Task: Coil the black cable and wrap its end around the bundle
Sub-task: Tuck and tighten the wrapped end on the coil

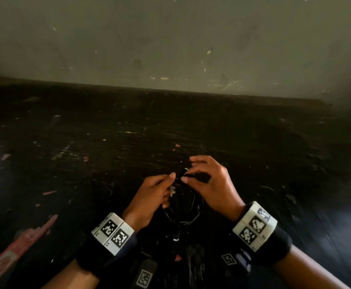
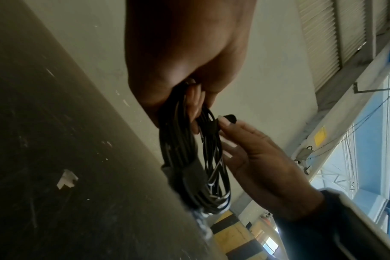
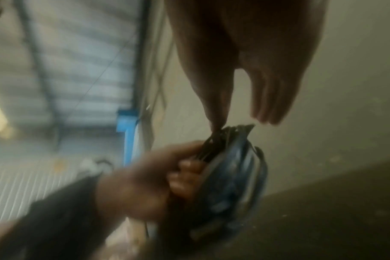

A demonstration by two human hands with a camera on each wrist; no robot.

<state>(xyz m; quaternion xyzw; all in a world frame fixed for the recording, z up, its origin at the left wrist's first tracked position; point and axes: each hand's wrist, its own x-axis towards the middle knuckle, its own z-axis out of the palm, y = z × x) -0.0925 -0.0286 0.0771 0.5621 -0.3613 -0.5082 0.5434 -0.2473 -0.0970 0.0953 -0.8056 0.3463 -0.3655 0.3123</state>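
Note:
The black cable [image 1: 188, 213] hangs as a coil of several loops between my two hands, above a dark table. My left hand [image 1: 152, 195] grips the top of the coil [image 2: 185, 149] with its fingers curled round the strands. My right hand [image 1: 206, 176] pinches the cable's loose end [image 2: 230, 118] between thumb and forefinger, right beside the bundle's top; its other fingers are spread. In the right wrist view, which is blurred, the coil [image 3: 234, 167] sits in the left hand [image 3: 158, 177] below the right fingertips [image 3: 216, 121].
The dark, scratched table [image 1: 128, 132] reaches back to a pale wall [image 1: 170, 38]. Reddish scraps [image 1: 20, 245] lie at its front left. Tagged straps [image 1: 145, 274] hang near the front edge. A white chip [image 2: 66, 179] lies on the table.

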